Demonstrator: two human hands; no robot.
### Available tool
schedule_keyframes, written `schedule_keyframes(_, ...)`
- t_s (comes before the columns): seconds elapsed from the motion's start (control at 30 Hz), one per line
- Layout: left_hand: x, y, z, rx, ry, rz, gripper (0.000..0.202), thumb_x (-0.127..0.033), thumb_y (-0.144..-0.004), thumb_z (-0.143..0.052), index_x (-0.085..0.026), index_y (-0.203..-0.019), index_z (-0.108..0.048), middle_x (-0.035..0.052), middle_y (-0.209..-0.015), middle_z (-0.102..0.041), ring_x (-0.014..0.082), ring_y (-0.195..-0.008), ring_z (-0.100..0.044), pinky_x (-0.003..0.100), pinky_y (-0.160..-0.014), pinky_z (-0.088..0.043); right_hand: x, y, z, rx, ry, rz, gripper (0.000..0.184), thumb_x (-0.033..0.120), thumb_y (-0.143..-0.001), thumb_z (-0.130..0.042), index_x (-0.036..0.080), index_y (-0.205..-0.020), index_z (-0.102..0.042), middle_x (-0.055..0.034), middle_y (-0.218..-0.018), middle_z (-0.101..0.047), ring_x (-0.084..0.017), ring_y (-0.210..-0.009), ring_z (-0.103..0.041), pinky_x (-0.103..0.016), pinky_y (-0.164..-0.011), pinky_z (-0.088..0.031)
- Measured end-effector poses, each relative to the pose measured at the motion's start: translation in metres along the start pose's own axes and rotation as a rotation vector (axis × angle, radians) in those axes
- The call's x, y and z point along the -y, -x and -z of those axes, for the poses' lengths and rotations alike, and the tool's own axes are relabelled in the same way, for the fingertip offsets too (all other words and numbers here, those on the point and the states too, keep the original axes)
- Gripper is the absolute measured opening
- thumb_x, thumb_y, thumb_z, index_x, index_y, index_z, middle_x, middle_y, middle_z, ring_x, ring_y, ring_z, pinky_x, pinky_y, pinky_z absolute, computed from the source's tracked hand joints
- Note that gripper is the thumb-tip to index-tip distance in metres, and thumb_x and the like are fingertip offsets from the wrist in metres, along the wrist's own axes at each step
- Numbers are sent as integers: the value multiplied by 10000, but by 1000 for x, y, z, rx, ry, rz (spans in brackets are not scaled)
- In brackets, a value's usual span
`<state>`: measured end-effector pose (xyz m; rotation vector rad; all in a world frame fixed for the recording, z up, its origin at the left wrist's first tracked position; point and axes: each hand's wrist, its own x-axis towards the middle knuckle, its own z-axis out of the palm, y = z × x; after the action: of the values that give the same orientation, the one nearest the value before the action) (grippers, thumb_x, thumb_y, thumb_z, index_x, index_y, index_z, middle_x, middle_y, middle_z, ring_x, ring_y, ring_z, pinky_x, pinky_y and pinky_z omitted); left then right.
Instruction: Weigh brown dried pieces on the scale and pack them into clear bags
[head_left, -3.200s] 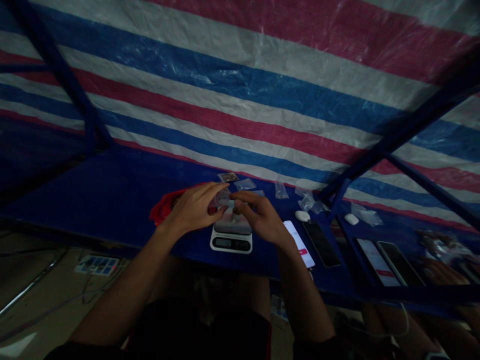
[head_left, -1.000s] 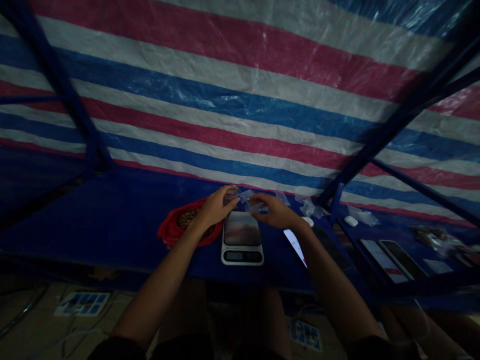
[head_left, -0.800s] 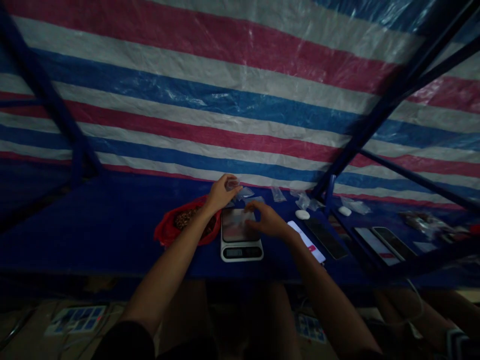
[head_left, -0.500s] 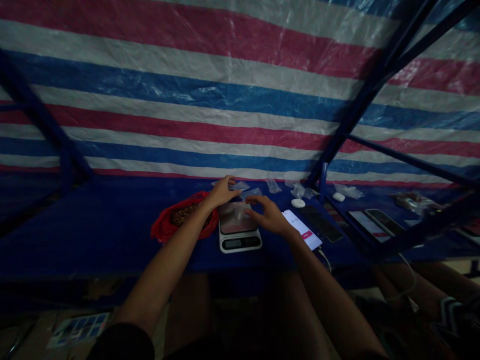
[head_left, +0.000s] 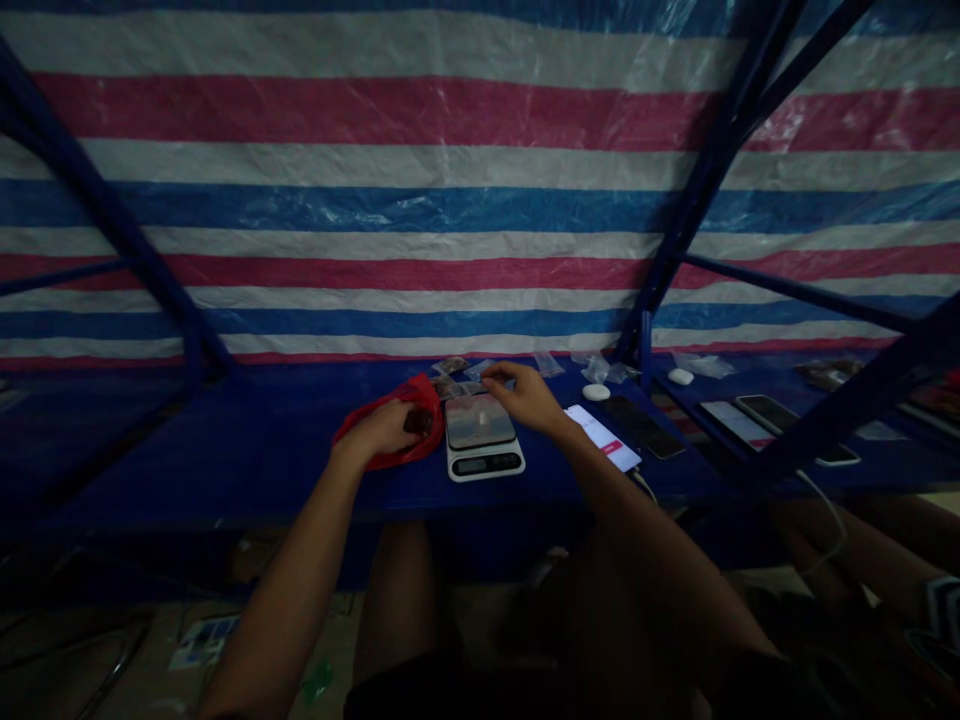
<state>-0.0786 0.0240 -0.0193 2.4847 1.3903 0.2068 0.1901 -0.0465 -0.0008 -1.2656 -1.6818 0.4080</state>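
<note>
1. Taking the scale (head_left: 484, 437) as the clock's centre, with 12 pointing away from the person, it lies flat on the blue desk (head_left: 285, 440); its display is too dim to read.
2. At 9 o'clock, the left hand (head_left: 386, 426) reaches into the red bag (head_left: 427, 442). Its fingers curl around or against a dark reddish thing (head_left: 418, 421); how firmly the grip closes, and on what, one cannot tell. Lifting out with a loose grip could spill contents, and a snagged rim could drag the bag against the scale.
3. At 1 o'clock, the right hand (head_left: 527, 397) has bent fingers, the tips close together near the scale's far edge; whether that grip holds anything cannot be told. A resting finger or wrist could upset the reading.
4. Small filled bags (head_left: 451, 366) lie at 11 o'clock and a clear bag (head_left: 548, 364) at 1; a careless sleeve or knuckle could scatter them.
5. The lit phone (head_left: 602, 437) at 3 o'clock sits beneath the right forearm, which might knock it if lowered.
</note>
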Motion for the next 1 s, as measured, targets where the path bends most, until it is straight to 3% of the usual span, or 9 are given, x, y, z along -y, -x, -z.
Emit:
schedule_keyframes(0.2, -7, -22, -7, 103, -120, 24, 303, -157, -770, -692, -186, -1065, -754, 117, -1110, -787, 247, -993, -738, 251, -809, -537, 15, -1, -48, -68, -116, 39, 137, 198, -923, -606, 191, -938, -743, -38, -916, -775, -178, -828, -702, -289, -783, -531)
schedule_keyframes(0.33, -6, -37, -3, 175, -187, 50, 282, -134, -767, -680, -166, -1036, -759, 127, -1078, -793, 245, -962, -746, 243, -784, -533, 14, 2, -62, -11, -50, 40, 141, 209, -917, -612, 208, -885, -749, -17, -857, -768, -175, -772, -690, -274, -744, -510)
schedule_keyframes(0.57, -12, -34, -2, 129, -209, 145, 252, -155, -778, -673, -161, -1002, -789, 168, -1082, -792, 264, -990, -750, 243, -799, -528, -6, 0, -52, -50, -62, -6, 163, 281, -926, -617, 209, -918, -764, -36, -876, -774, -195, -805, -704, -297, -763, -518)
schedule_keyframes(0.77, -13, -19, -5, 21, -117, 178, 227, -173, -802, -638, -199, -942, -815, 117, -944, -817, 221, -855, -768, 222, -705, -527, -25, -1, -32, -163, -161, -53, 227, 320, -922, -599, 176, -822, -745, -42, -765, -747, -184, -709, -671, -293, -686, -498)
schedule_keyframes(0.9, -11, -15, 6, -67, -35, 177, 253, -182, -812, -650, -199, -1001, -818, 88, -988, -821, 205, -845, -768, 216, -686, -538, -30, 1, -24, -209, -247, -105, 247, 348, -907, -605, 164, -815, -740, -54, -758, -744, -190, -696, -673, -301, -681, -507)
schedule_keyframes(1.0, -15, -12, 18, -150, 31, 143, 291, -262, -865, -638, -188, -1095, -800, 77, -1066, -813, 211, -905, -764, 239, -769, -558, -32, 2, -19, -219, -253, -119, 258, 365, -897, -604, 163, -800, -731, -55, -746, -743, -190, -693, -677, -299, -682, -504)
